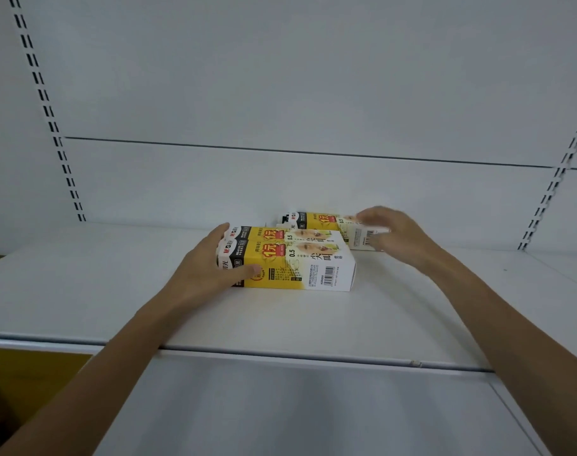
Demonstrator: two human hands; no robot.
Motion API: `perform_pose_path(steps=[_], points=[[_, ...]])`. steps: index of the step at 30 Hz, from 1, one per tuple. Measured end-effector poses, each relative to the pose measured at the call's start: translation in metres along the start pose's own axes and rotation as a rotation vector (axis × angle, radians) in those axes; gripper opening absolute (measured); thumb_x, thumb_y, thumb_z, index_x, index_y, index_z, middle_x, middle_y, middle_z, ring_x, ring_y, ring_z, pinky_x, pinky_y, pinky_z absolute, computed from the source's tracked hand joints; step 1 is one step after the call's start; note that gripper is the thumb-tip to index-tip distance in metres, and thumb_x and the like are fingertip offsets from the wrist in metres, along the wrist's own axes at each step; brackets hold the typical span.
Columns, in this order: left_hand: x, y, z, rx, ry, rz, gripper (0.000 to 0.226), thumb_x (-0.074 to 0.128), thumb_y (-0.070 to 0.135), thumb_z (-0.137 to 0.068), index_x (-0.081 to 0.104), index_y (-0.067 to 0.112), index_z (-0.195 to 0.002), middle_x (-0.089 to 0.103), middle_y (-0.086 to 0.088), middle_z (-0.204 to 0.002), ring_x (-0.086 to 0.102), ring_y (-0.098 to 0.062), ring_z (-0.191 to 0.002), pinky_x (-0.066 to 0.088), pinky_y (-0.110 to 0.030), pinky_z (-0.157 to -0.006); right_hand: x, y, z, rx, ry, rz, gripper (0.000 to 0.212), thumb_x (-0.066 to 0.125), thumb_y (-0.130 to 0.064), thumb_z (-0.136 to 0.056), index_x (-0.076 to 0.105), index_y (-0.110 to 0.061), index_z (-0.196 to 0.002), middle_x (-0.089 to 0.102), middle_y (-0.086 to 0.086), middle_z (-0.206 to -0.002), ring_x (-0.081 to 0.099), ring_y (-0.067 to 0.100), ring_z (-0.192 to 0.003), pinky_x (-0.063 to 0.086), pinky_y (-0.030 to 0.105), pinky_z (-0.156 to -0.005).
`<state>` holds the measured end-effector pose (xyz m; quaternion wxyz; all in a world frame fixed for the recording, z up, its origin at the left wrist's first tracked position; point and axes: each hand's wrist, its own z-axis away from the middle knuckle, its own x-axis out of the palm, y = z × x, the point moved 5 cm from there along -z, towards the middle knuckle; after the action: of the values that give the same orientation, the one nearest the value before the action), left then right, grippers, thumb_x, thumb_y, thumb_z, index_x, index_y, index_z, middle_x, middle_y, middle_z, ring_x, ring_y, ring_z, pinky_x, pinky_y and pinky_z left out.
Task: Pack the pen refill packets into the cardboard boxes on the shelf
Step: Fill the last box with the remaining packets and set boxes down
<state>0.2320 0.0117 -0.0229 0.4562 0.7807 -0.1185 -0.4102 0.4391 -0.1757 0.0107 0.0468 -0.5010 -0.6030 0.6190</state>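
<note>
Yellow-and-white pen refill boxes lie on a white shelf (83,291). The nearest box (300,264) lies flat with a second one (280,234) tight behind it. My left hand (211,268) clasps the left end of this pair, thumb on the front face and fingers over the top. A third box (326,222) lies further back to the right. My right hand (392,232) is blurred at that box's right end, fingers spread over it; whether it grips the box is unclear.
The shelf's white back panel (297,93) rises just behind the boxes, with slotted uprights at left (47,110) and right (557,179). A lower white shelf (297,409) juts toward me. A brown-yellow surface (27,373) shows at lower left.
</note>
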Motion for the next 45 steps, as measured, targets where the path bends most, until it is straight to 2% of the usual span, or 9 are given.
perform_pose_path(steps=[5, 9, 12, 21, 26, 31, 36, 41, 45], points=[[0.005, -0.001, 0.0, 0.049, 0.001, -0.023, 0.083, 0.076, 0.035, -0.069, 0.031, 0.025, -0.138, 0.044, 0.004, -0.134, 0.047, -0.014, -0.115, 0.038, -0.028, -0.097, 0.01, 0.028, -0.031, 0.004, -0.048, 0.54, 0.071, 0.07, -0.04, -0.077, 0.037, -0.02, -0.136, 0.041, -0.001, -0.139, 0.038, 0.022, -0.128, 0.037, 0.039, -0.098], [0.004, -0.001, 0.001, 0.085, -0.011, -0.029, 0.077, 0.076, 0.032, -0.07, 0.036, 0.025, -0.135, 0.043, 0.007, -0.128, 0.045, -0.011, -0.115, 0.036, -0.027, -0.099, 0.0, 0.018, -0.043, 0.028, -0.012, 1.02, 0.062, 0.063, -0.054, -0.076, 0.046, -0.021, -0.126, 0.05, 0.005, -0.126, 0.039, 0.028, -0.123, 0.035, 0.042, -0.092], [0.002, 0.0, 0.002, 0.109, 0.005, -0.062, 0.073, 0.072, 0.032, -0.073, 0.035, 0.023, -0.136, 0.042, 0.004, -0.133, 0.043, -0.01, -0.115, 0.035, -0.027, -0.1, -0.011, 0.015, -0.037, 0.121, -0.035, 0.779, 0.042, 0.076, -0.044, -0.066, 0.065, -0.016, -0.096, 0.058, 0.003, -0.091, 0.055, 0.025, -0.097, 0.041, 0.032, -0.072], [-0.003, 0.036, 0.017, 0.322, 0.226, -0.206, 0.064, 0.062, 0.034, -0.081, 0.033, 0.024, -0.137, 0.027, 0.001, -0.148, 0.022, -0.013, -0.135, 0.018, -0.024, -0.104, -0.054, 0.006, 0.016, 0.065, 0.395, 0.444, 0.053, 0.081, -0.04, -0.064, 0.058, -0.01, -0.101, 0.048, 0.006, -0.105, 0.052, 0.019, -0.084, 0.04, 0.03, -0.069], [0.021, 0.087, 0.032, 0.476, 0.176, 0.016, 0.064, 0.064, 0.037, -0.081, 0.031, 0.032, -0.135, 0.043, 0.009, -0.134, 0.041, -0.007, -0.122, 0.037, -0.026, -0.099, -0.038, -0.042, 0.067, -0.098, 0.462, 0.486, 0.047, 0.076, -0.046, -0.064, 0.046, -0.02, -0.089, 0.057, -0.004, -0.087, 0.055, 0.014, -0.073, 0.04, 0.028, -0.055], [0.031, 0.124, 0.053, 0.463, 0.172, 0.348, 0.092, 0.066, 0.052, -0.062, 0.011, 0.044, -0.136, 0.05, 0.036, -0.1, 0.057, 0.006, -0.096, 0.05, -0.014, -0.073, 0.013, -0.081, 0.108, -0.218, 0.413, 0.42, 0.045, 0.066, -0.056, -0.066, 0.035, -0.026, -0.075, 0.049, -0.008, -0.069, 0.047, 0.006, -0.057, 0.031, 0.022, -0.048], [0.014, 0.109, 0.044, 0.467, 0.204, 0.347, 0.086, 0.072, 0.019, -0.074, 0.013, 0.047, -0.13, 0.058, 0.023, -0.098, 0.064, 0.002, -0.084, 0.054, -0.02, -0.071, 0.046, -0.086, 0.109, -0.25, 0.237, 0.345, 0.053, 0.053, -0.072, -0.066, 0.041, -0.028, -0.093, 0.052, -0.014, -0.085, 0.052, 0.0, -0.071, 0.035, 0.019, -0.055], [0.006, 0.084, 0.033, 0.406, 0.088, 0.311, 0.092, 0.073, 0.011, -0.073, 0.014, 0.054, -0.128, 0.056, -0.001, -0.121, 0.064, -0.014, -0.097, 0.055, -0.039, -0.081, 0.019, -0.115, 0.096, -0.579, 0.369, 0.216, 0.048, 0.051, -0.046, -0.084, 0.047, -0.028, -0.129, 0.043, -0.008, -0.129, 0.042, 0.004, -0.117, 0.04, 0.019, -0.089], [0.009, 0.085, 0.028, 0.437, 0.034, 0.312, 0.091, 0.073, 0.01, -0.072, 0.016, 0.059, -0.123, 0.057, 0.001, -0.121, 0.065, -0.011, -0.094, 0.056, -0.035, -0.078, 0.017, -0.134, 0.072, -0.525, 0.303, 0.316, 0.055, 0.051, -0.048, -0.08, 0.043, -0.032, -0.132, 0.034, -0.009, -0.136, 0.035, 0.001, -0.122, 0.044, 0.029, -0.092]])
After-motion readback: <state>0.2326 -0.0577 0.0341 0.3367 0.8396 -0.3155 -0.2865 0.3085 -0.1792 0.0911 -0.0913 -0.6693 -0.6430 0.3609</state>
